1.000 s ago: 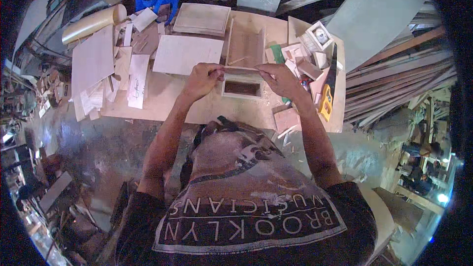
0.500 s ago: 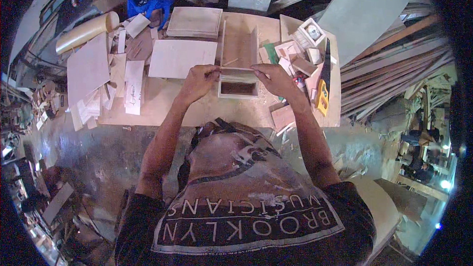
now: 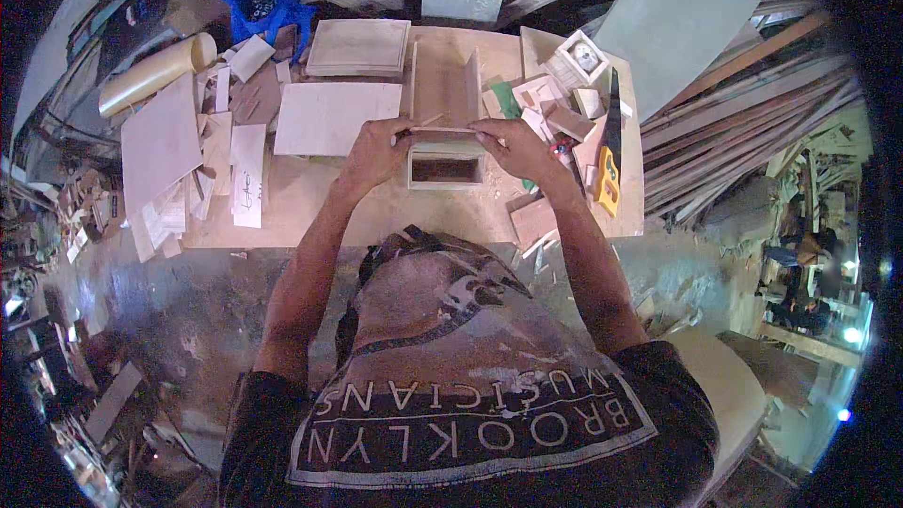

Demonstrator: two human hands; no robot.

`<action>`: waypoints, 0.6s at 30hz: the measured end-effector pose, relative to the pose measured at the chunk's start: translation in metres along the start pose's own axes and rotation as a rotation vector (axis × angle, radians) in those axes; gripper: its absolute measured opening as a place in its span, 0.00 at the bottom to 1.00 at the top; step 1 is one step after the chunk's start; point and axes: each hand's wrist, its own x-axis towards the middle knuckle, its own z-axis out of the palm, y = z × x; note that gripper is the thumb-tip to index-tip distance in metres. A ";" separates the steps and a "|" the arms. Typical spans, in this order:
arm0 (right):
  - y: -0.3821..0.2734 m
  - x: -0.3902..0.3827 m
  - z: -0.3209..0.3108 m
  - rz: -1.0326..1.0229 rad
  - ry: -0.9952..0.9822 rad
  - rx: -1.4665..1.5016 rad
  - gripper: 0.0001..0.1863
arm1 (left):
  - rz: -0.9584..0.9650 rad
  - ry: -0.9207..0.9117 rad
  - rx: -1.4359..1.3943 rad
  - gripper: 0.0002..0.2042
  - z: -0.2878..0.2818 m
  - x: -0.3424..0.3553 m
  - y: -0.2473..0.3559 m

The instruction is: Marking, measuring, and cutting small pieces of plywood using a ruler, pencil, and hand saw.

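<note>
A narrow wooden box (image 3: 446, 185) lies on the workbench in front of me, its long open part (image 3: 446, 66) reaching away from me. Across it, between both hands, is a thin wooden board (image 3: 444, 133) seen nearly edge-on. My left hand (image 3: 378, 152) pinches the board's left end. At its right end, the fingers of my right hand (image 3: 519, 149) are closed in the same way. Just beyond the board, a small wood sliver (image 3: 432, 119) shows inside the box. Whether the board touches the box walls I cannot tell.
Left of the box are flat wooden panels (image 3: 339, 119), with offcuts and a yellowish roll (image 3: 155, 75) farther left. A blue bag (image 3: 259, 5) is behind them. At right are wood scraps (image 3: 569, 120) and a handsaw with a yellow handle (image 3: 609, 183). Stacked planks (image 3: 743, 122) lie beyond.
The whole view has shifted slightly, so the bench sits a little farther left. Both hands keep their hold on the board, which has moved slightly away from the box's near end.
</note>
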 end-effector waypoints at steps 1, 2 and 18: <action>-0.001 0.000 0.000 0.000 0.001 -0.013 0.12 | 0.016 0.032 -0.002 0.13 0.000 0.000 0.002; -0.001 0.000 -0.001 0.002 0.003 -0.013 0.12 | 0.033 0.063 -0.004 0.11 0.000 -0.001 0.004; 0.008 -0.001 -0.017 0.064 -0.012 -0.010 0.13 | 0.099 0.047 0.003 0.12 -0.003 0.005 0.009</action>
